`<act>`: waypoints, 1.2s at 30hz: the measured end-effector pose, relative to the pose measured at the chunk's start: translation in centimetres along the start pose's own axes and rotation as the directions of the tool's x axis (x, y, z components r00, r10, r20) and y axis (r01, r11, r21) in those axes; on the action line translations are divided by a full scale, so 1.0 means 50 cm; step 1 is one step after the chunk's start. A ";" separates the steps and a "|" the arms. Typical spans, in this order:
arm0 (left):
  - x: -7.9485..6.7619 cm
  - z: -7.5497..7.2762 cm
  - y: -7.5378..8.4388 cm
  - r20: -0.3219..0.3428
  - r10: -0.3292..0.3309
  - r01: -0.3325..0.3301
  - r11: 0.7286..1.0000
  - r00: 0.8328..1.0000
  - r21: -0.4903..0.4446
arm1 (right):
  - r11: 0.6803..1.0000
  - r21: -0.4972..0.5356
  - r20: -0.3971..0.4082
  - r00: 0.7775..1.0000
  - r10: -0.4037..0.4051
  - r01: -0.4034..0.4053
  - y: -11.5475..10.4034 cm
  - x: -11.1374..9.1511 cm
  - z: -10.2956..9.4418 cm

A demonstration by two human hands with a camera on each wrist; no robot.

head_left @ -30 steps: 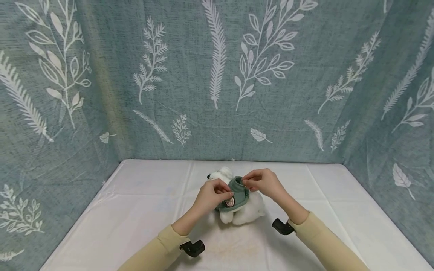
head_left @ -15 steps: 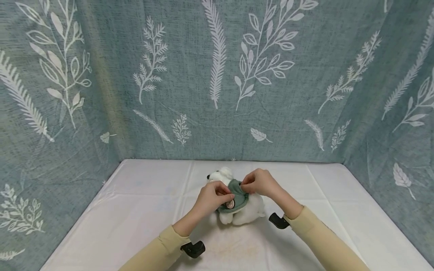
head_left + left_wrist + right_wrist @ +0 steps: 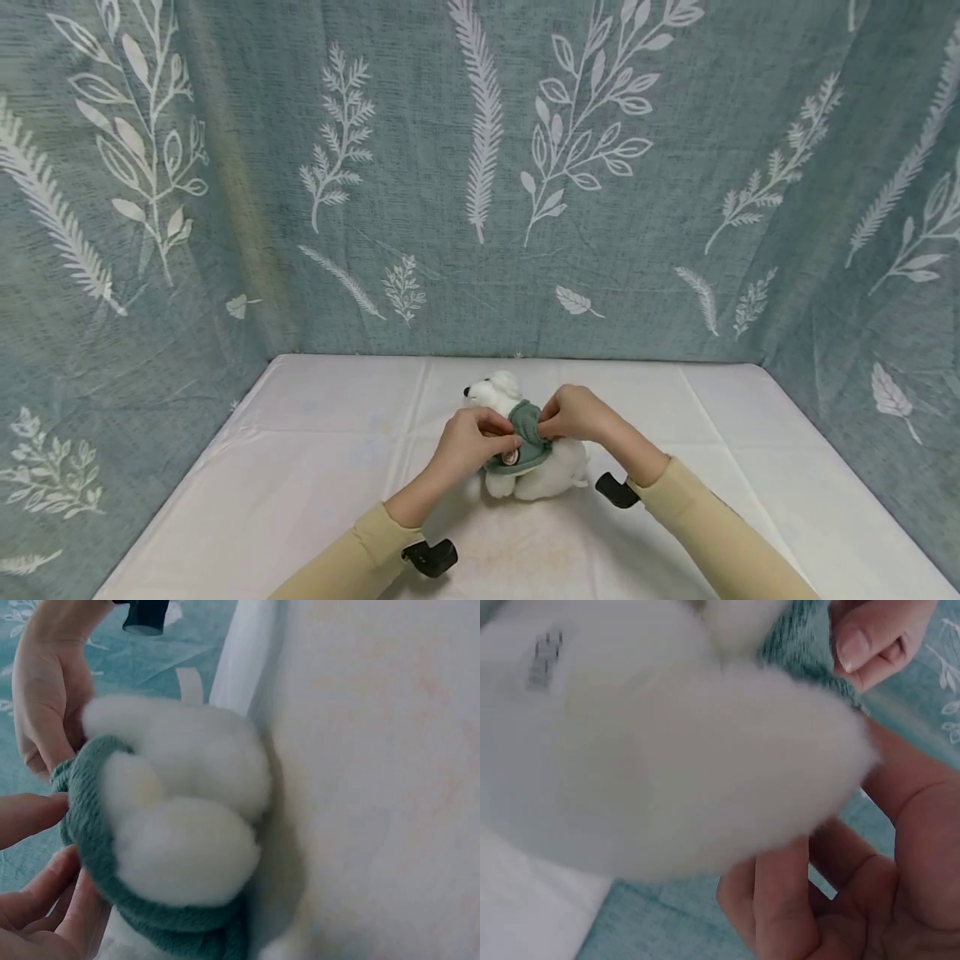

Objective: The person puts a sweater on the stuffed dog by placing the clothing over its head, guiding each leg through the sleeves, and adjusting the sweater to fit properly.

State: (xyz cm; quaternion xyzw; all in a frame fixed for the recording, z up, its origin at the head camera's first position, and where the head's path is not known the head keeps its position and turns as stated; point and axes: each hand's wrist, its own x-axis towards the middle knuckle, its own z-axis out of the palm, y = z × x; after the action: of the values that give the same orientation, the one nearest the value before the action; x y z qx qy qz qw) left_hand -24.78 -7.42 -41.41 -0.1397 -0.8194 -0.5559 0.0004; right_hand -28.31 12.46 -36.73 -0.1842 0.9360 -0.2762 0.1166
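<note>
A white plush animal with a black nose lies on the table, its head toward the far left. Around its body is a green knitted sweater bearing a round badge. My left hand pinches the sweater near the badge between thumb and fingers. On the other side, my right hand pinches the sweater's upper part over the animal's back. In the left wrist view the knit wraps round the white fur. White fur hides the right fingertips in the right wrist view.
A creased white cloth covers the table. Blue-green curtains with white leaf prints rise behind it and at both sides. A black wrist camera sits under the left sleeve, another camera under the right.
The sweater's upper part stood up as an open ring a second ago; it now lies lower against the animal's back. My right hand has moved slightly down, while the left keeps its grip.
</note>
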 end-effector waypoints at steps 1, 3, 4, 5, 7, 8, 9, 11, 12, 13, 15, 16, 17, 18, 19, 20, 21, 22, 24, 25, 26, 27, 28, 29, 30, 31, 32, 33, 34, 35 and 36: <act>0.000 0.002 0.000 0.002 -0.005 0.005 1.000 1.000 -0.020 | 1.000 0.012 -0.003 1.000 0.006 -0.006 0.002 0.001 0.002; 0.001 0.005 -0.002 0.003 -0.013 0.013 0.999 1.000 -0.050 | 0.999 0.040 -0.016 1.000 0.015 -0.014 0.005 0.003 0.007; 0.000 0.006 -0.004 0.001 -0.017 0.017 0.998 1.000 -0.058 | 0.998 0.057 -0.023 0.999 0.022 -0.020 0.006 0.003 0.009; 0.000 0.007 -0.005 -0.003 -0.022 0.022 0.998 1.000 -0.062 | 0.997 0.077 -0.031 0.999 0.033 -0.031 0.007 0.003 0.011; -0.001 0.008 -0.006 -0.009 -0.024 0.024 0.998 1.000 -0.065 | 0.992 0.116 -0.043 0.997 0.058 -0.052 0.008 0.002 0.013; -0.002 0.008 -0.007 -0.010 -0.026 0.026 0.997 1.000 -0.068 | 0.990 0.129 -0.045 0.997 0.069 -0.063 0.007 0.001 0.013; -0.003 0.008 -0.006 -0.013 -0.031 0.030 0.997 0.999 -0.069 | 0.987 0.143 -0.045 0.996 0.078 -0.071 0.006 0.000 0.013; -0.004 0.008 -0.005 -0.015 -0.031 0.030 0.997 0.999 -0.073 | 0.982 0.161 -0.048 0.994 0.102 -0.093 0.002 -0.002 0.012; -0.005 0.008 -0.005 -0.014 -0.031 0.030 0.997 0.999 -0.075 | 0.981 0.165 -0.049 0.992 0.113 -0.103 0.000 -0.002 0.011; -0.005 0.008 -0.005 -0.013 -0.031 0.030 0.997 0.999 -0.076 | 0.980 0.165 -0.050 0.991 0.123 -0.113 -0.001 -0.003 0.010; -0.006 0.008 -0.004 -0.012 -0.030 0.029 0.997 0.999 -0.075 | 0.976 0.170 -0.056 0.987 0.148 -0.137 -0.005 -0.002 0.010; -0.007 0.008 -0.003 -0.012 -0.029 0.028 0.997 1.000 -0.074 | 0.975 0.165 -0.063 0.985 0.159 -0.147 -0.006 -0.002 0.009; -0.007 0.008 -0.002 -0.013 -0.026 0.025 0.997 1.000 -0.070 | 0.976 0.157 -0.070 0.984 0.164 -0.152 -0.007 -0.002 0.009; -0.007 0.008 -0.002 -0.014 -0.023 0.022 0.998 1.000 -0.066 | 0.978 0.147 -0.080 0.983 0.164 -0.151 -0.008 -0.003 0.009; -0.007 0.008 0.000 -0.017 -0.020 0.019 0.998 1.000 -0.061 | 0.980 0.136 -0.090 0.983 0.158 -0.145 -0.010 -0.004 0.008; -0.007 0.008 0.001 -0.020 -0.017 0.016 0.998 1.000 -0.054 | 0.984 0.121 -0.098 0.984 0.146 -0.134 -0.012 -0.004 0.008; -0.007 0.008 0.001 -0.023 -0.013 0.012 0.999 1.000 -0.046 | 0.987 0.104 -0.106 0.986 0.130 -0.119 -0.013 -0.005 0.007; -0.006 0.009 0.002 -0.026 -0.010 0.009 0.999 1.000 -0.040 | 0.990 0.089 -0.114 0.987 0.116 -0.106 -0.015 -0.006 0.005; -0.006 0.010 0.004 -0.030 -0.007 0.006 1.000 1.000 -0.028 | 0.994 0.068 -0.116 0.989 0.095 -0.087 -0.019 -0.007 0.002; -0.005 0.010 0.004 -0.032 -0.008 0.007 1.000 0.999 -0.026 | 0.994 0.063 -0.114 0.989 0.092 -0.085 -0.020 -0.006 0.001; -0.003 0.011 0.004 -0.034 -0.007 0.006 1.000 0.999 -0.025 | 0.995 0.058 -0.113 0.989 0.091 -0.085 -0.021 -0.006 -0.001; -0.002 0.011 0.004 -0.034 -0.009 0.009 1.000 0.999 -0.026 | 0.994 0.063 -0.111 0.989 0.097 -0.090 -0.022 -0.005 -0.003; -0.001 0.011 0.004 -0.035 -0.012 0.011 1.000 0.999 -0.028 | 0.993 0.070 -0.105 0.989 0.105 -0.098 -0.023 -0.003 -0.005; 0.000 0.011 0.004 -0.036 -0.013 0.012 0.999 0.999 -0.031 | 0.992 0.070 -0.095 0.989 0.110 -0.103 -0.023 -0.002 -0.007; 0.001 0.011 0.004 -0.036 -0.016 0.015 0.999 0.999 -0.034 | 0.993 0.059 -0.084 0.991 0.107 -0.102 -0.024 -0.001 -0.009; 0.001 0.011 0.003 -0.036 -0.017 0.015 0.999 0.999 -0.034 | 0.994 0.045 -0.074 0.992 0.102 -0.098 -0.023 0.001 -0.010; 0.002 0.011 0.002 -0.035 -0.017 0.015 0.999 0.999 -0.038 | 0.995 0.035 -0.063 0.994 0.095 -0.093 -0.024 0.002 -0.012; 0.002 0.012 0.001 -0.035 -0.020 0.018 0.999 0.999 -0.041 | 0.996 0.029 -0.049 0.995 0.090 -0.089 -0.024 0.003 -0.014; 0.001 0.011 0.000 -0.035 -0.021 0.019 0.999 0.999 -0.043 | 0.996 0.017 -0.036 0.996 0.083 -0.083 -0.023 0.004 -0.014; 0.001 0.011 -0.002 -0.034 -0.019 0.017 0.999 0.999 -0.045 | 0.997 0.006 -0.022 0.997 0.078 -0.077 -0.023 0.005 -0.014; 0.001 0.011 -0.005 -0.032 -0.018 0.017 0.999 0.999 -0.047 | 0.997 0.003 -0.008 0.997 0.074 -0.074 -0.022 0.006 -0.013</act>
State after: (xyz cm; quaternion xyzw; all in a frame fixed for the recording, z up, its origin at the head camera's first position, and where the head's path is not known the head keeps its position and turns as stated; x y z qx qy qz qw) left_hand -24.78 -7.00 -41.82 -0.1234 -0.8074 -0.5769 0.0057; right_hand -28.50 11.80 -35.60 -0.1481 0.9423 -0.2735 0.1234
